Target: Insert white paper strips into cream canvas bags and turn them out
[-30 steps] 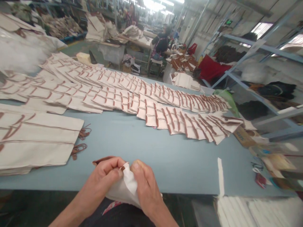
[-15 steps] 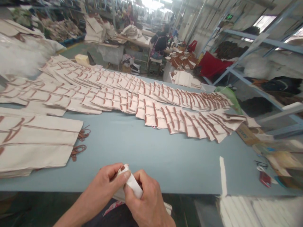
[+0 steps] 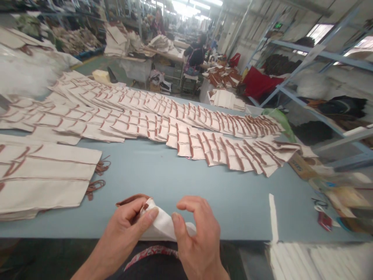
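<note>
My left hand [image 3: 132, 217] pinches a cream fabric piece [image 3: 164, 223] with brown trim [image 3: 132, 198] at the near table edge. The fabric stretches rightward from my left fingertips and passes behind my right hand [image 3: 198, 229]. The thumb and fingers of my right hand are spread apart, beside the fabric's right part. Part of the piece hangs low in front of my lap and is hidden by the hands.
Overlapping rows of cream pieces with brown edging [image 3: 186, 142] cross the blue-grey table [image 3: 140, 171]. Larger panels [image 3: 58, 175] with brown ties lie left. A white strip [image 3: 273, 217], small scissors [image 3: 319, 202] and a cardboard box [image 3: 300, 165] are right. A person [image 3: 195, 54] sits farther back.
My right hand has opened and moved right, off the fabric. The fabric is more spread out, and its brown trim now shows above my left hand.
</note>
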